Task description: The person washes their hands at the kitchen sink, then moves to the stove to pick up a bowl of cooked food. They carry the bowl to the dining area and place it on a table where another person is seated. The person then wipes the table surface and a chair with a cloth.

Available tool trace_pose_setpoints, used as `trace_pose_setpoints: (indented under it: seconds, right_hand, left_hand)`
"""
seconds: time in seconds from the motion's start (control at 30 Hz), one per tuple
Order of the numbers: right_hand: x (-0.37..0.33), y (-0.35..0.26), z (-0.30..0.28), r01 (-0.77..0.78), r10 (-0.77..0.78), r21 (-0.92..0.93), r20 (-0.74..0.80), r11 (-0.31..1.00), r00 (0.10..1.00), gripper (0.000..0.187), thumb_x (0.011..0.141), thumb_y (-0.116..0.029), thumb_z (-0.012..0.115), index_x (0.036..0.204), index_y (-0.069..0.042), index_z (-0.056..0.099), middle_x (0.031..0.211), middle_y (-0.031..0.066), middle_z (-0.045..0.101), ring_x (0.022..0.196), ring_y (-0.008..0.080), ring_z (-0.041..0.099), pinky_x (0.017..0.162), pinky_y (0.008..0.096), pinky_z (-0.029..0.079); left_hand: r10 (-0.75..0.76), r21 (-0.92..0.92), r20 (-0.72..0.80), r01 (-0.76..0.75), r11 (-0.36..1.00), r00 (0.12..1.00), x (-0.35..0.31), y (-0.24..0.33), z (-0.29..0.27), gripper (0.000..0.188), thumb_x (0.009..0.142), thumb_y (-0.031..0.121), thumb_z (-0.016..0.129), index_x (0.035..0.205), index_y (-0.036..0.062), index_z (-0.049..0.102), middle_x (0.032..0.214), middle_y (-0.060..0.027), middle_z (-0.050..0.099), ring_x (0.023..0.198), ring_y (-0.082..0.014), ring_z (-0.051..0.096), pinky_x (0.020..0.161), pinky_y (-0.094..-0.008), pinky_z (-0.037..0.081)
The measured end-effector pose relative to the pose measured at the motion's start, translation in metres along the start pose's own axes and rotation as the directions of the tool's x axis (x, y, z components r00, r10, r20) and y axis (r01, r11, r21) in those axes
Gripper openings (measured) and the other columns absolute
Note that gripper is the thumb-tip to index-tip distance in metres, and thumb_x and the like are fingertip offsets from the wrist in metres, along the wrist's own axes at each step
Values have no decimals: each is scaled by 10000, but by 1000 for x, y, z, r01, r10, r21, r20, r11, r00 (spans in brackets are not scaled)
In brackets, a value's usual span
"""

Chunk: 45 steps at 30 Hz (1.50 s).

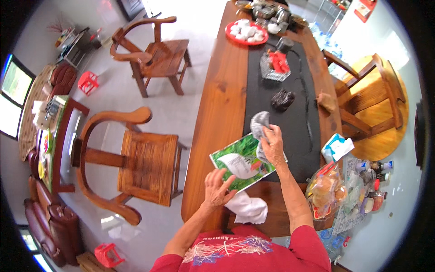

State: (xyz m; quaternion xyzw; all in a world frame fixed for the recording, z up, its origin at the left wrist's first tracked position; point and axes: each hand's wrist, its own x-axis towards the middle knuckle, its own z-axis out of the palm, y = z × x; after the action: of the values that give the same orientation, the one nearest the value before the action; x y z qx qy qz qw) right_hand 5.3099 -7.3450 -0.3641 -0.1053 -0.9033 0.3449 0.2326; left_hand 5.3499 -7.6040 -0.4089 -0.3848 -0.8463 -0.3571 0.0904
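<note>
A flat green rectangular piece with a grass picture and a white leaf shape (pixel 233 164) lies slanted at the near end of the long wooden table; I cannot tell if it is a booklet or a packet. My left hand (pixel 218 189) rests on its near left edge, fingers spread. Bunched in my right hand (pixel 273 146) is a grey and white cloth (pixel 259 120), closed in the fingers over the far right part of the green piece. Close to my body, a white cloth (pixel 249 208) hangs at the table's near edge.
On the table's (pixel 222 95) black inset are a dark plastic bundle (pixel 282 99) and a glass tray (pixel 272 70) with red packets. Farther off stands a red plate (pixel 247 41) of white items. A tissue pack (pixel 336 147) and filled plastic bag (pixel 327 190) sit right. Wooden chairs (pixel 147 167) flank the table.
</note>
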Motion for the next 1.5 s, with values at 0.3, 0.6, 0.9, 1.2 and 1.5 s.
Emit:
trace_pose_setpoints:
  seconds: [0.3,0.6,0.9,1.2,1.5]
  right_hand:
    - [-46,-63,86,551,-480,41,546,834,686,274,701,-170,613,971,-198,652,1011,70,524,959,254,488,777,410,381]
    - [3,-2,89,242,-208,-230,161,943,965,264,742,-182,601,1003,-157,626,977,76,525,925,260,499,768,409,407]
    - [-30,119,-40,-391,296,-657,-258,644,920,164,790,-163,520,928,-101,583,922,153,508,859,346,540,695,451,473]
    - [-84,-23,-4,229,-243,-361,7,904,970,176,772,-158,577,940,-120,618,895,103,531,839,248,533,656,387,433]
    - [-139,31,-31,-62,70,-567,-8,821,998,244,780,-186,561,1019,-155,593,910,73,487,867,240,507,679,398,402]
  left_hand:
    - [-22,28,260,15,999,965,-16,2,11,516,739,393,634,1194,167,538,1201,-94,483,1165,-284,404,984,-467,266]
    - [-109,163,334,57,985,936,-8,11,12,559,748,407,637,1246,205,482,1388,-31,354,1288,-264,293,1022,-436,222]
    - [-64,122,262,33,992,963,-4,16,12,517,743,344,656,1204,160,514,1368,-48,380,1265,-299,318,1011,-451,233]
    - [-154,212,161,118,970,975,19,34,24,322,698,245,703,983,153,584,1091,-46,475,962,-269,458,798,-409,382]
    - [-240,215,175,201,956,955,17,36,30,246,672,227,745,799,125,561,1043,-82,446,955,-280,487,709,-405,422]
